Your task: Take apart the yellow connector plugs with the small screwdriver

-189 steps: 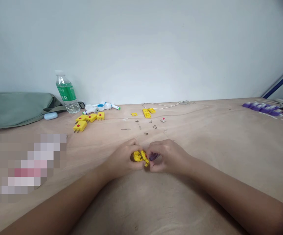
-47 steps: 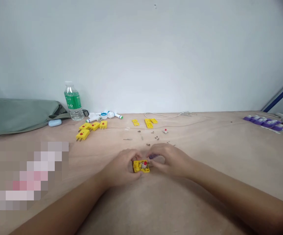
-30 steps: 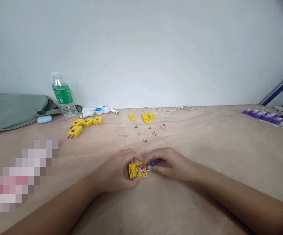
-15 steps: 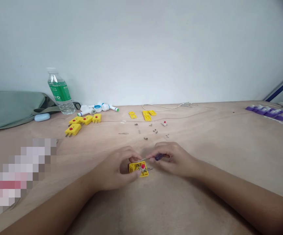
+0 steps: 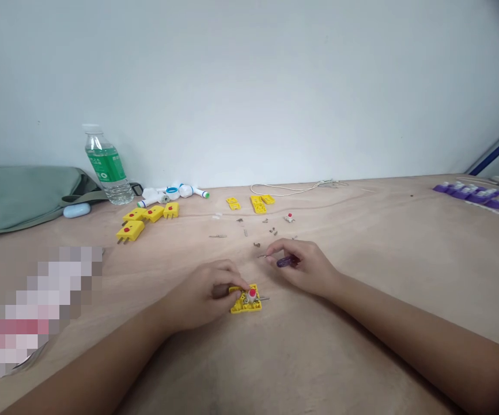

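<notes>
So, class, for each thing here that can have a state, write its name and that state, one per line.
Yellow casing: open, inner parts exposed
Purple-handled screwdriver: gripped in the right hand
Left hand: touching the casing
Yellow plugs: closed
Water bottle: capped
White cord: loosely looped
Red-topped part: loose on the table

My L hand (image 5: 204, 294) & R hand (image 5: 307, 268) are bare, w/ slim fingers (image 5: 284, 245), & my L forearm (image 5: 115, 346) & R forearm (image 5: 409, 340), also bare, get wider twd the edges of view, nails too small to tell.
</notes>
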`<state>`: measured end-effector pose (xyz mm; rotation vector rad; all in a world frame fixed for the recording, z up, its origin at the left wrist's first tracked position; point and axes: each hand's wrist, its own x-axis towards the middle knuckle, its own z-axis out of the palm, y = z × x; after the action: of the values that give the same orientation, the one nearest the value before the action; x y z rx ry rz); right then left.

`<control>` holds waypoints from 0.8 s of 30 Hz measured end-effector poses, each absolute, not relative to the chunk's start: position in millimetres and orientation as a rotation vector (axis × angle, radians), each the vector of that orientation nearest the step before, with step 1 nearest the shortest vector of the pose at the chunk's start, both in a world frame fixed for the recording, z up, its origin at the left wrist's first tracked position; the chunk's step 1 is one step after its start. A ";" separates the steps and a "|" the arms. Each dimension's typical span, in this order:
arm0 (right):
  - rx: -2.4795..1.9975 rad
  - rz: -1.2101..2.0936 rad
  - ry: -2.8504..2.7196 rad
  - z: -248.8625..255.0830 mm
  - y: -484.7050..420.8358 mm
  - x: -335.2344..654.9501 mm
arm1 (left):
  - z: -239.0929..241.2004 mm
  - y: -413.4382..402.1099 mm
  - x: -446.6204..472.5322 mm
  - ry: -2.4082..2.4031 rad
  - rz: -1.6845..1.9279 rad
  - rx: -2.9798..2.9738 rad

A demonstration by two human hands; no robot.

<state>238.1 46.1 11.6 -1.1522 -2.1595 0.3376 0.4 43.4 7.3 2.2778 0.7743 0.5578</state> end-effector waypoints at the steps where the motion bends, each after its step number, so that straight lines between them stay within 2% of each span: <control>1: -1.148 0.298 -2.173 14.2 48.6 236.2 | 7.6 43.5 0.8 0.766 0.568 2.285; 6: -1.247 0.086 -2.293 30.7 75.9 211.0 | 6.9 45.2 1.9 0.742 0.592 2.326; 15: -1.313 0.018 -2.410 22.7 116.1 159.7 | 5.8 47.0 -0.9 0.680 0.580 2.347; 24: -1.175 -0.090 -2.135 54.7 83.5 224.4 | 2.7 48.4 -0.8 0.760 0.644 2.199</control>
<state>224.4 83.5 54.7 -1.1745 -2.1351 -0.0902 -0.8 48.4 2.7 2.1994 0.7604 0.6442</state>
